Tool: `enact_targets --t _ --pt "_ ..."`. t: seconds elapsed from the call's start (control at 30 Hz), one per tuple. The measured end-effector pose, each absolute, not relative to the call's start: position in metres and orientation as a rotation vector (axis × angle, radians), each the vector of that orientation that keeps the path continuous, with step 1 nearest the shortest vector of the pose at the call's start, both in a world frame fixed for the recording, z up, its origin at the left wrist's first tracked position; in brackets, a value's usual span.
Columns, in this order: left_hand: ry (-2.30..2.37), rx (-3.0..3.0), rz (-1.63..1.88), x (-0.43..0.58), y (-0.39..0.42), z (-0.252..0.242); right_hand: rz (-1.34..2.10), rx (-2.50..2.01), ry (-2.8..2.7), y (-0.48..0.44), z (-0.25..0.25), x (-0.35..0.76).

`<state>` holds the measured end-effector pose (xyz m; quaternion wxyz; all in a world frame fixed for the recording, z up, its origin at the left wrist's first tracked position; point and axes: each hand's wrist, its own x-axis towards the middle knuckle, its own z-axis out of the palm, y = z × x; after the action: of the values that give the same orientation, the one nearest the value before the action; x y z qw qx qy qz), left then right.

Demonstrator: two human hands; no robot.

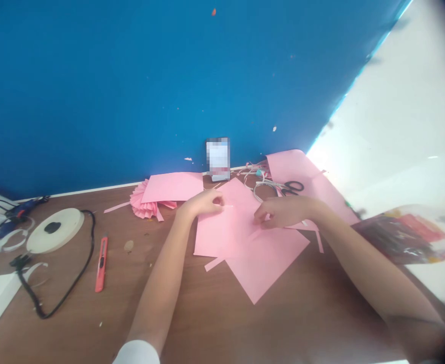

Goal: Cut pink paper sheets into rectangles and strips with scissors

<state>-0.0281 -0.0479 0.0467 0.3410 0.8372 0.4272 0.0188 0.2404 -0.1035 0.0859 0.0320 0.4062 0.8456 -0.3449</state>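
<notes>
Two overlapping sheets of pink paper (260,273) lie on the brown table in front of me. Over the upper left part of them, my left hand (205,202) has its fingers curled in a pinch. A thin pale sliver (228,206) shows just beyond its fingertips; whether the hand grips it is unclear. My right hand (283,212) hovers at the right side of the sheets, fingers bent and pressed together. Beneath those fingertips is a faint, blurred pale streak. What either hand holds is too small to name.
Black-handled scissors (294,187) and white cords (266,189) lie behind my right hand. A pleated pink paper piece (143,202) sits back left. Leftward are a red box cutter (101,265), a white disc (57,231) and a black cable (69,290). A phone (218,159) leans against the blue wall.
</notes>
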Motion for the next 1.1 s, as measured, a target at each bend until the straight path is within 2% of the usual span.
enact_targets --t 0.1,0.2,0.4,0.6,0.7,0.8,0.87,0.9,0.97,1.03,1.1 --pt "1.078 2.109 -0.155 -0.031 -0.047 0.04 -1.294 1.045 2.495 -0.103 0.09 0.237" --pt "1.037 2.078 -0.207 -0.033 -0.047 0.038 -1.44 0.987 2.508 -0.099 0.091 0.236" --pt "0.954 1.97 -0.302 -0.029 -0.054 0.05 -1.485 1.005 2.739 -0.086 0.085 0.225" --pt "0.815 1.916 -0.316 -0.023 -0.058 0.054 -2.068 0.948 2.629 -0.086 0.061 0.207" --pt "0.864 1.866 -0.345 -0.024 -0.056 0.05 -2.199 0.91 2.532 -0.085 0.047 0.203" --pt "0.885 1.837 -0.347 -0.026 -0.054 0.047 -2.179 1.091 2.625 -0.077 0.033 0.205" --pt "0.887 1.819 -0.353 -0.027 -0.054 0.048 -2.189 1.535 2.661 -0.07 0.026 0.208" --pt "0.894 1.802 -0.362 -0.027 -0.054 0.048 -2.227 1.737 2.641 -0.068 0.024 0.21" --pt "0.914 1.767 -0.387 -0.027 -0.055 0.05 -2.494 1.849 2.522 -0.066 0.022 0.211" --pt "0.924 1.762 -0.391 -0.026 -0.056 0.051 -2.881 1.541 2.32 -0.071 0.023 0.209" --pt "0.918 1.8 -0.378 -0.026 -0.055 0.051 -3.064 1.129 2.101 -0.078 0.024 0.204"
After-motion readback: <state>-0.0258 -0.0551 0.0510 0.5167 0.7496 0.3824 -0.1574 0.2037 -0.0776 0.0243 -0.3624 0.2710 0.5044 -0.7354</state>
